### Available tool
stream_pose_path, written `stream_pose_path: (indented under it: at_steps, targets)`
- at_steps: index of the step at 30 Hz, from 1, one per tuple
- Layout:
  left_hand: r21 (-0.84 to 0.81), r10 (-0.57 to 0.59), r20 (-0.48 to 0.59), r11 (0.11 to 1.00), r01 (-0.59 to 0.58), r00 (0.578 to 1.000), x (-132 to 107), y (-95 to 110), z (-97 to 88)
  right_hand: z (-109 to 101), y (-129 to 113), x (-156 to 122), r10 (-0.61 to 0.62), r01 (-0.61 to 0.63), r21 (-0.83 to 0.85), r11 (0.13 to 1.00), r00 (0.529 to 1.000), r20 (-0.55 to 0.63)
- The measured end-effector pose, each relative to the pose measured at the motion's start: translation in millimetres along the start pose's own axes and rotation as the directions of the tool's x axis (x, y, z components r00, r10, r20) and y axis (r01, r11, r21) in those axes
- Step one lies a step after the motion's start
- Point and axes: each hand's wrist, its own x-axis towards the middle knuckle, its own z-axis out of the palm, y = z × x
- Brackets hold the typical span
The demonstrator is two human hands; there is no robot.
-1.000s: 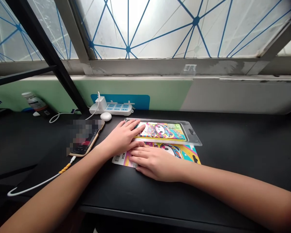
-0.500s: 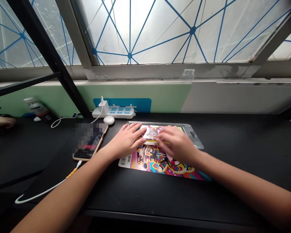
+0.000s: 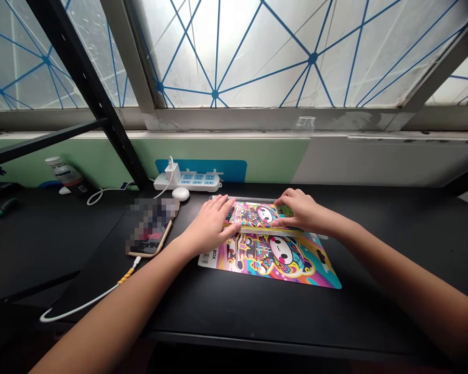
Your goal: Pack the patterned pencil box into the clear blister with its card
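Observation:
A colourful cartoon-printed box [image 3: 253,214] lies in front of me, in or on a clear plastic tray mostly hidden beneath it. A larger printed card [image 3: 271,259] with the same cartoon character lies flat on its near side. My left hand [image 3: 212,222] rests over the left end of the box, fingers stretched out and thumb along its front edge. At the right end, my right hand [image 3: 302,210] spans the box, thumb at the front and fingers curled at the back.
On the black table [image 3: 393,259] left of the card lies a phone [image 3: 152,234] with a white cable [image 3: 81,309]. Behind are a white round case [image 3: 180,194], a power strip [image 3: 189,180] and a bottle [image 3: 68,174]. A green-handled screwdriver [image 3: 5,208] lies far left.
My right hand has moved right and back to the box's right end, uncovering the printed character. Another person's hand at far left has left the view. The view has shifted slightly.

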Motion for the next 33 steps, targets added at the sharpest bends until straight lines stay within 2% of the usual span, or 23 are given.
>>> stream_pose_path:
  at_steps: [4, 6, 9, 14, 16, 18, 20, 22, 24, 26, 28, 30, 31, 33]
  targets:
    - [-0.031, 0.013, -0.088, 0.999, -0.016, 0.996, 0.3, -3.0, -4.5, 1.7, -7.1, -6.8, 0.023, -0.027, -0.034, 0.999, 0.996, -0.087]
    - [-0.039, 0.019, -0.160, 0.999, -0.026, 0.987, 0.4, -7.1, -7.7, 3.2, -14.7, -15.7, 0.006, -0.012, -0.035, 0.999, 0.985, -0.175]
    - [-0.032, 0.053, -0.252, 0.998, -0.063, 0.966, 1.3, -14.2, -14.1, 6.1, -26.5, -28.8, -0.071, 0.067, -0.022, 0.997, 0.938, -0.339]
    - [0.036, 0.164, -0.313, 0.986, -0.161, 0.935, -5.9, -11.4, -30.2, -0.9, -38.8, -45.4, -0.157, 0.156, -0.040, 0.987, 0.877, -0.454]
    - [0.101, 0.212, -0.364, 0.977, -0.187, 0.907, -19.4, -2.4, -35.5, -6.1, -44.4, -61.0, -0.218, 0.191, -0.107, 0.976, 0.812, -0.542]
    - [0.252, 0.346, -0.411, 0.932, -0.259, 0.843, -40.4, 9.1, -37.3, -7.1, -51.2, -86.3, -0.294, 0.208, -0.210, 0.955, 0.739, -0.607]
    - [0.358, 0.480, -0.401, 0.866, -0.349, 0.780, -65.1, 20.7, -34.9, -1.9, -57.5, -117.2, -0.351, 0.218, -0.285, 0.933, 0.722, -0.596]
    - [0.394, 0.577, -0.330, 0.803, -0.447, 0.747, -88.0, 30.0, -29.4, 7.5, -61.8, -145.4, -0.429, 0.289, -0.333, 0.898, 0.745, -0.512]
    - [0.373, 0.599, -0.254, 0.785, -0.494, 0.760, -104.3, 35.2, -23.1, 16.7, -64.6, -163.3, -0.467, 0.336, -0.341, 0.878, 0.762, -0.449]
    - [0.327, 0.553, -0.226, 0.818, -0.473, 0.802, -112.7, 35.7, -18.2, 22.8, -66.9, -168.8, -0.461, 0.346, -0.321, 0.882, 0.776, -0.430]
    - [0.237, 0.408, -0.221, 0.903, -0.357, 0.886, -115.4, 32.6, -15.5, 25.6, -69.1, -165.9, -0.434, 0.337, -0.283, 0.898, 0.784, -0.443]
    - [0.105, 0.217, -0.163, 0.974, -0.202, 0.962, -115.7, 28.3, -14.8, 26.6, -70.6, -161.1, -0.383, 0.320, -0.212, 0.923, 0.804, -0.455]
    - [0.041, 0.138, -0.110, 0.990, -0.135, 0.984, -115.8, 26.4, -15.0, 26.8, -71.1, -159.6, -0.347, 0.308, -0.160, 0.938, 0.821, -0.454]
    - [-0.053, 0.048, -0.017, 0.997, -0.048, 0.999, -116.5, 24.0, -15.2, 27.5, -71.2, -159.3, -0.257, 0.264, -0.045, 0.964, 0.864, -0.433]
